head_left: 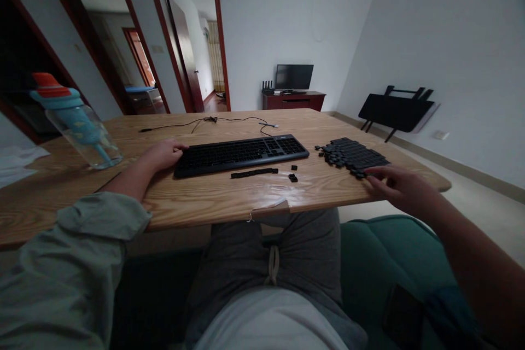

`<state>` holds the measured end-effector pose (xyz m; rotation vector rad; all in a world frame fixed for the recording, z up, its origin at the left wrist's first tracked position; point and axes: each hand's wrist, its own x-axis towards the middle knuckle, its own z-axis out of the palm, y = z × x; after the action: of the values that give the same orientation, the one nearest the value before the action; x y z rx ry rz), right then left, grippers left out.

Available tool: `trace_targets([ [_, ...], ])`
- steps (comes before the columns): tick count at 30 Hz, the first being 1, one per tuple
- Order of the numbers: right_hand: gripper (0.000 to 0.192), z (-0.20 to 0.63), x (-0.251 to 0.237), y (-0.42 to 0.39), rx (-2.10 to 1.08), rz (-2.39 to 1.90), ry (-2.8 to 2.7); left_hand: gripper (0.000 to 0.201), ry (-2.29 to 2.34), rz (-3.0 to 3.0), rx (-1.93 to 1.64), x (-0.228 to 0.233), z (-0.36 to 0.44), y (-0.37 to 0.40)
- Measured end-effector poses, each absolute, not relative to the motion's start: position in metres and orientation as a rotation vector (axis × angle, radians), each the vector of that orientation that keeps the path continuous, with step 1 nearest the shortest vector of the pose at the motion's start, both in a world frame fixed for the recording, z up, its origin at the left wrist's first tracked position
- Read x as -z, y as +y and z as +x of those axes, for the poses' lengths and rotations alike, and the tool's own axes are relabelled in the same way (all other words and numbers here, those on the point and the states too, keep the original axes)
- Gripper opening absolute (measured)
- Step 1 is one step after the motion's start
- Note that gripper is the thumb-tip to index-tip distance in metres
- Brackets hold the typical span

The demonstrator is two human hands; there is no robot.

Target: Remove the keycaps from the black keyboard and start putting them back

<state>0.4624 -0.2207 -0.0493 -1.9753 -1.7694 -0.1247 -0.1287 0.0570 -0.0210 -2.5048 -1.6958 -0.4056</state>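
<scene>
While the left hand [164, 154] rests curled against the left end of the black keyboard [241, 154], its fingers loosely bent and touching the keyboard's short edge without pinching anything, the right hand [396, 185] lies near the right front corner of the wooden table [205, 197], fingers stretched forward and slightly spread, the fingertips [371, 173] touching the near edge of a pile of loose black keycaps [350, 154]. Whether a keycap sits between those fingertips cannot be told. The keyboard lies at the middle of the table, well back from the front edge, its long axis running left to right and slightly skewed, the right end farther from the person than the left. Just in front of it a long black bar key [254, 173] lies parallel to it, and two small loose keycaps [292, 176] sit just right of that bar, apart from the pile. A thin cable [213, 120] trails behind the keyboard toward the far edge, and a clear water bottle with a blue and orange lid [76, 123] stands near the left edge
</scene>
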Motion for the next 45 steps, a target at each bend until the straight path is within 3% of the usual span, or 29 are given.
trace_targets([
  [7,0.042,0.458,0.043,-0.203,0.256,-2.155,-1.934,0.053,-1.752,-2.471,0.507,0.019,-0.129,0.049],
  [16,0.024,0.44,0.028,-0.197,0.146,-2.161,-2.046,0.05,-1.772,-2.463,0.549,0.014,-0.124,0.041],
  [26,0.022,0.352,-0.006,-0.149,-0.091,-1.615,-2.332,0.053,-1.809,-2.464,0.572,0.012,-0.12,0.035],
  [33,0.02,0.317,0.002,-0.103,-0.135,-1.6,-2.393,0.05,-1.769,-2.479,0.567,0.016,-0.126,0.04],
  [45,0.023,0.315,0.011,-0.097,-0.112,-1.563,-2.509,0.05,-1.758,-2.454,0.526,0.014,-0.124,0.04],
])
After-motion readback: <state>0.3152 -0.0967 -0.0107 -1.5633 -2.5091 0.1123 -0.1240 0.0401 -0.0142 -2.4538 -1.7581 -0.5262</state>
